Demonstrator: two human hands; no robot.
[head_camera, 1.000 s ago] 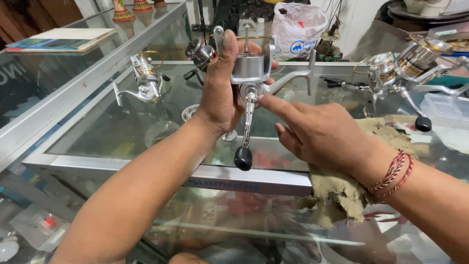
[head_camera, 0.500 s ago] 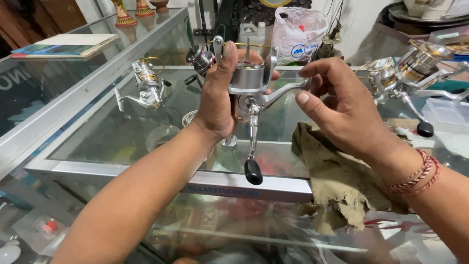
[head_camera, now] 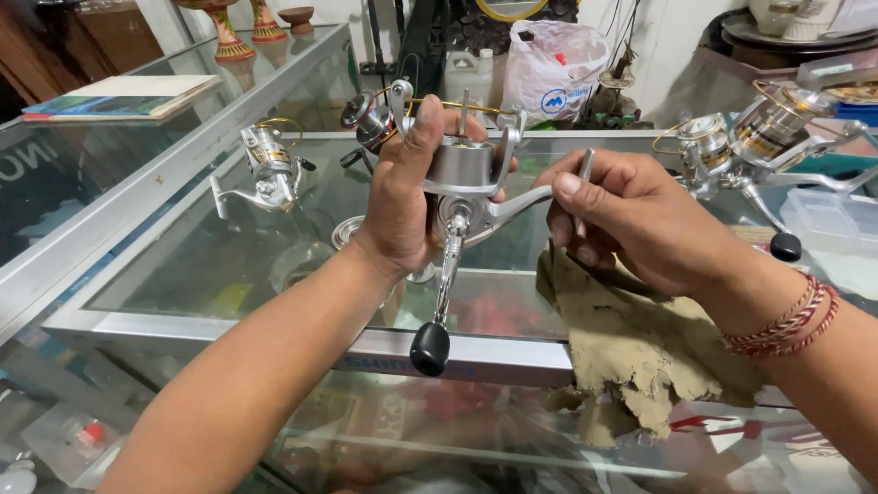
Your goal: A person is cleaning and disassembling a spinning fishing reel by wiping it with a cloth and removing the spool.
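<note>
Above the glass counter (head_camera: 229, 274) we hold a silver fishing reel (head_camera: 466, 178) in our left hand (head_camera: 402, 197), fingers wrapped closed around its body and the thumb pressed up along the near side. Its crank handle hangs straight down from the reel, ending in a black knob (head_camera: 430, 348) just over the counter's metal front edge. A thin shaft sticks up from the top of the reel.

To the right of the reel, our right hand (head_camera: 631, 220) is curled closed on the end of the reel's silver foot (head_camera: 526, 197) and pinches a slim metal tool (head_camera: 583, 178) between thumb and forefinger; red thread bracelets (head_camera: 786, 320) circle that wrist. Below this hand, a crumpled tan cloth (head_camera: 631, 348) lies on the counter and droops over its front edge.

Left of the held reel, a second silver reel (head_camera: 265, 169) rests on the glass, well apart from our hands. Behind the left hand, a dark reel with a gold bail (head_camera: 370, 114) peeks out. Far right of the held reel, two more reels (head_camera: 741, 142) stand near a clear plastic box (head_camera: 828, 220). Behind the reel sits a white plastic bag (head_camera: 553, 78), and far to its left a book (head_camera: 123, 96) lies on another glass case.
</note>
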